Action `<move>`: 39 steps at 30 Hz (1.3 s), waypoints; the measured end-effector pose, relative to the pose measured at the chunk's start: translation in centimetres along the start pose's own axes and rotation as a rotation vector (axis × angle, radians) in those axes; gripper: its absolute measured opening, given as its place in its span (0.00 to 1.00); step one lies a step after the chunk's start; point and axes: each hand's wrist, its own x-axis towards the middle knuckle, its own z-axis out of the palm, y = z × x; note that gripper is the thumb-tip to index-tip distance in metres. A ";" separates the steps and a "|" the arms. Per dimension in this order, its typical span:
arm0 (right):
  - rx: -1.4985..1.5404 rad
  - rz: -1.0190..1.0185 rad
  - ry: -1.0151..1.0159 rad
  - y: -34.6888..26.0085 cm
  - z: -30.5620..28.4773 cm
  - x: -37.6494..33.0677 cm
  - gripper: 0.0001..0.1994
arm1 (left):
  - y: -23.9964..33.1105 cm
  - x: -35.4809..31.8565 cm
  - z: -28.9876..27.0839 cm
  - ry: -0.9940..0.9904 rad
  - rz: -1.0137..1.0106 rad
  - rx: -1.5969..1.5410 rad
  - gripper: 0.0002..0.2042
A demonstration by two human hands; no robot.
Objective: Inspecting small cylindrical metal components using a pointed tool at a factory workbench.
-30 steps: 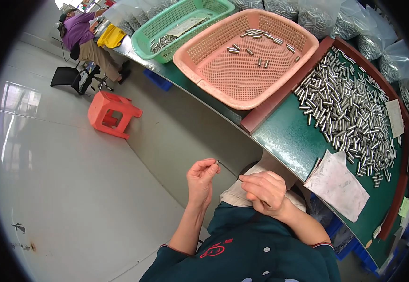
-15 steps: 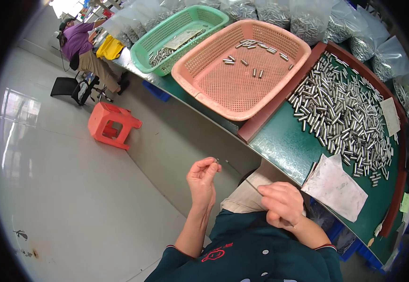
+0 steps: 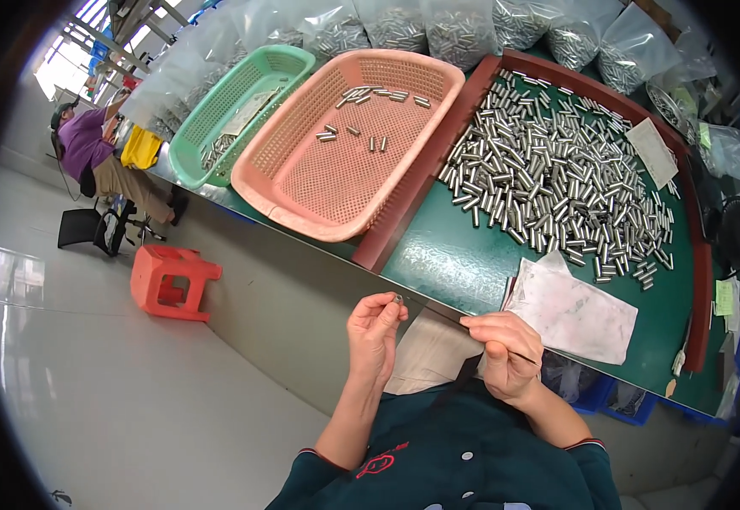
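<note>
My left hand point(image 3: 373, 333) is raised in front of my chest and pinches a small metal cylinder point(image 3: 398, 299) between thumb and fingertips. My right hand point(image 3: 507, 352) sits just to the right of it, below the table's near edge, with its fingers closed around a thin dark pin-like tool. The two hands are a short gap apart. A large heap of several similar metal cylinders point(image 3: 557, 183) lies on the green table point(image 3: 455, 263) beyond my hands. A pink basket point(image 3: 302, 187) at the table's left holds several more cylinders.
A crumpled white sheet point(image 3: 576, 310) lies on the table near my right hand. A green basket point(image 3: 208, 127) stands left of the pink one, with clear bags of parts point(image 3: 438, 21) behind. An orange stool point(image 3: 170, 280) stands on the floor. Another person point(image 3: 98, 161) sits far left.
The view has swung so the table sits more to the right. My right hand dropped lower, then came back up toward my left hand, which keeps its pinch on the cylinder.
</note>
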 end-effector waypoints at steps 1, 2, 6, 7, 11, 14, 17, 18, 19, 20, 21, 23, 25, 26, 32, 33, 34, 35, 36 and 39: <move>0.001 0.001 -0.001 0.0 0.1 0.0 0.08 | 0.0 0.0 0.0 0.002 0.000 0.000 0.06; 0.003 0.011 -0.011 0.0 0.1 0.0 0.10 | 0.0 -0.1 0.0 0.005 -0.008 -0.004 0.06; 0.010 0.021 -0.029 0.3 0.3 0.0 0.12 | 0.0 -0.2 -0.1 0.015 -0.012 -0.006 0.06; 0.012 0.022 -0.030 0.3 0.3 0.0 0.12 | 0.0 -0.2 -0.2 0.017 -0.011 -0.005 0.06; 0.022 0.028 -0.054 0.2 0.4 0.1 0.11 | 0.2 -0.4 -0.4 0.018 -0.012 -0.007 0.05; 0.029 0.035 -0.060 0.1 0.5 0.1 0.11 | 0.3 -0.6 -0.4 0.028 -0.029 -0.016 0.05; 0.038 0.031 -0.071 0.1 0.8 0.1 0.10 | 0.4 -0.8 -0.6 0.022 -0.066 -0.048 0.05; 0.041 0.024 -0.077 0.1 0.9 0.1 0.10 | 0.5 -0.9 -0.7 0.010 -0.094 -0.075 0.05; 0.044 0.025 -0.079 0.1 1.0 0.2 0.10 | 0.6 -1.0 -0.8 0.013 -0.092 -0.074 0.05; 0.048 0.020 -0.087 0.0 1.1 0.2 0.09 | 0.6 -1.0 -0.9 0.013 -0.139 -0.126 0.05; 0.053 0.015 -0.095 0.0 1.2 0.2 0.09 | 0.7 -1.1 -1.0 0.013 -0.186 -0.177 0.06; 0.061 0.016 -0.107 0.1 1.4 0.2 0.09 | 0.7 -1.1 -1.3 0.037 -0.222 -0.211 0.05; 0.067 0.017 -0.117 0.1 1.5 0.1 0.09 | 0.7 -1.2 -1.4 0.059 -0.259 -0.245 0.05; 0.054 0.013 -0.131 0.2 1.5 0.1 0.09 | 0.8 -1.3 -1.3 0.082 -0.268 -0.238 0.05; 0.044 0.002 -0.148 0.3 1.9 0.1 0.06 | 0.9 -1.5 -1.1 0.139 -0.265 -0.209 0.05; 0.047 0.010 -0.134 0.3 2.0 0.1 0.05 | 0.9 -1.5 -1.0 0.144 -0.262 -0.198 0.05; 0.048 0.010 -0.135 0.3 2.0 0.1 0.05 | 0.9 -1.5 -1.0 0.145 -0.261 -0.199 0.05; 0.045 0.014 -0.141 0.3 2.0 0.2 0.05 | 0.9 -1.5 -1.0 0.149 -0.256 -0.188 0.05; 0.043 0.018 -0.147 0.3 2.1 0.2 0.05 | 0.9 -1.5 -1.0 0.154 -0.251 -0.178 0.05; 0.040 0.011 -0.148 0.4 2.1 0.2 0.05 | 1.0 -1.6 -0.9 0.163 -0.234 -0.156 0.06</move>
